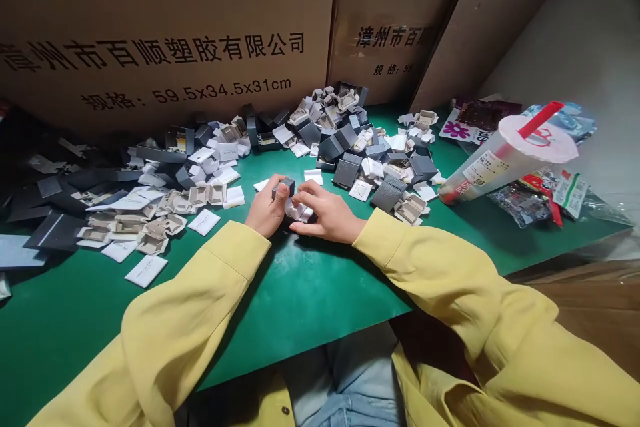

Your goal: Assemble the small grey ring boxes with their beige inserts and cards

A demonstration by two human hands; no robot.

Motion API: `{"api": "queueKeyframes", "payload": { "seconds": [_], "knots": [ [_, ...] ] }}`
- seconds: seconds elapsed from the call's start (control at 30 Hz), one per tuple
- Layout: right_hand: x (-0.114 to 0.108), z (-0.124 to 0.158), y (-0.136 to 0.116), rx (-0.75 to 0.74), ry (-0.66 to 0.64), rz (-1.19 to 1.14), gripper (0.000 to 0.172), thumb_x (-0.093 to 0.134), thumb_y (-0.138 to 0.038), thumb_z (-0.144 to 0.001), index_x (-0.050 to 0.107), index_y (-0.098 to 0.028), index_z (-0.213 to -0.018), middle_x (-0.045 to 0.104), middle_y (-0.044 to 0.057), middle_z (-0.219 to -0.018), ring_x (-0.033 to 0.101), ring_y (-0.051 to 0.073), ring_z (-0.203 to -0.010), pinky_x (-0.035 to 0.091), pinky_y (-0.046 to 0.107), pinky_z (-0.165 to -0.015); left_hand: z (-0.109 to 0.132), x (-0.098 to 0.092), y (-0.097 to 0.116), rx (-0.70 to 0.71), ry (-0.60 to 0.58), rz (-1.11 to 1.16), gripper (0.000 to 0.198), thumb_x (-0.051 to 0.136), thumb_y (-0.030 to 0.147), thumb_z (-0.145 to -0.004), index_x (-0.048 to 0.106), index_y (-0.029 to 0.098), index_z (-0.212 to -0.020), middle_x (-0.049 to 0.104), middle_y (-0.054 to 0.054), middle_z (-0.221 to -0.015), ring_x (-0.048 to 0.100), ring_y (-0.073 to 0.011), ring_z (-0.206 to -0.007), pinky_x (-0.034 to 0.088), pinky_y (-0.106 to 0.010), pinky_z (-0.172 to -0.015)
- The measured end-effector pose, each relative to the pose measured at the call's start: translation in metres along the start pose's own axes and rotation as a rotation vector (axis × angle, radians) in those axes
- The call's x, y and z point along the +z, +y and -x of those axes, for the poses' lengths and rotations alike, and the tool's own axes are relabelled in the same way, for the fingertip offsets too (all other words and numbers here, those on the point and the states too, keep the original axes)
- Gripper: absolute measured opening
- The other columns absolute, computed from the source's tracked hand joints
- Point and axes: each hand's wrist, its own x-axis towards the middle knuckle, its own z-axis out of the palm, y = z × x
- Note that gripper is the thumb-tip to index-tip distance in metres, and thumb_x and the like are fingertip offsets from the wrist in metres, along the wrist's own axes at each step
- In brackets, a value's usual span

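My left hand [267, 208] is closed around a small dark grey box [286, 185], with the thumb pressed along its side. Close beside it, my right hand [330, 215] curls its fingers and thumb about a small white folded piece [301, 212], just below the box. The fingers partly hide this piece, so I cannot tell whether it is joined to the box. Behind the hands, a small white card [313, 177] lies on the green table [320, 287].
Grey boxes and white inserts form a pile [345, 140] behind my hands, with another heap [165, 207] to the left. A tall cup with a red straw [487, 163] leans at the right near snack packets [525, 203]. Large cardboard boxes [175, 0] wall off the back.
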Motion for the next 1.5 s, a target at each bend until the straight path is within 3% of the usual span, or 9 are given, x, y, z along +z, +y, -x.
{"api": "queueKeyframes", "payload": {
  "seconds": [0.1,0.27,0.63,0.93,1.2,1.5],
  "knots": [
    [0.001,-0.001,-0.001,0.051,-0.017,-0.100,0.034,0.055,-0.046,-0.078,0.053,-0.019,-0.100,0.050,0.008,-0.107,0.050,0.017,-0.087,0.042,0.026,-0.066,0.000,0.001,-0.002,0.029,0.004,-0.076,0.066,0.015,0.071,-0.077,0.052,0.018,-0.091,0.058,-0.002,-0.073,0.052,-0.0148,-0.064,0.042,-0.027,-0.060],
    [0.001,-0.006,0.002,-0.059,-0.074,-0.218,0.029,0.060,-0.040,-0.076,0.055,-0.018,-0.093,0.054,0.007,-0.097,0.045,0.020,-0.090,0.041,0.033,-0.080,0.002,0.002,0.001,0.032,-0.066,-0.130,0.071,0.010,0.074,-0.074,0.050,0.018,-0.088,0.057,-0.001,-0.063,0.053,-0.0160,-0.060,0.038,-0.027,-0.057],
    [-0.004,-0.010,0.004,-0.079,-0.185,-0.302,0.018,0.061,-0.034,-0.077,0.057,-0.019,-0.086,0.056,0.004,-0.099,0.042,0.018,-0.085,0.037,0.032,-0.080,0.000,0.003,-0.001,0.024,-0.096,-0.192,0.076,0.000,0.075,-0.071,0.050,0.019,-0.083,0.054,-0.002,-0.062,0.050,-0.0167,-0.058,0.035,-0.027,-0.054],
    [0.005,-0.003,0.004,-0.063,-0.039,-0.238,0.030,0.059,-0.043,-0.078,0.056,-0.018,-0.092,0.057,0.005,-0.091,0.043,0.018,-0.081,0.039,0.031,-0.077,-0.002,0.002,-0.001,0.021,-0.074,-0.214,0.078,-0.003,0.075,-0.070,0.050,0.018,-0.080,0.055,-0.003,-0.064,0.052,-0.0176,-0.061,0.037,-0.028,-0.055],
    [0.002,-0.004,-0.001,-0.027,0.023,-0.209,0.012,0.050,-0.026,-0.084,0.059,-0.019,-0.086,0.059,0.005,-0.093,0.046,0.018,-0.086,0.041,0.031,-0.080,0.003,0.004,0.002,0.069,0.024,-0.243,0.073,0.003,0.075,-0.072,0.048,0.018,-0.086,0.056,-0.003,-0.070,0.054,-0.0183,-0.065,0.039,-0.029,-0.061],
    [-0.004,-0.009,0.001,-0.095,-0.030,-0.083,0.011,0.051,-0.023,-0.080,0.061,-0.018,-0.079,0.054,0.008,-0.093,0.043,0.019,-0.084,0.040,0.031,-0.075,0.003,0.007,-0.001,0.054,-0.018,-0.215,0.071,0.002,0.072,-0.074,0.045,0.019,-0.089,0.055,-0.003,-0.070,0.053,-0.0188,-0.063,0.037,-0.029,-0.057]
  ]
}}
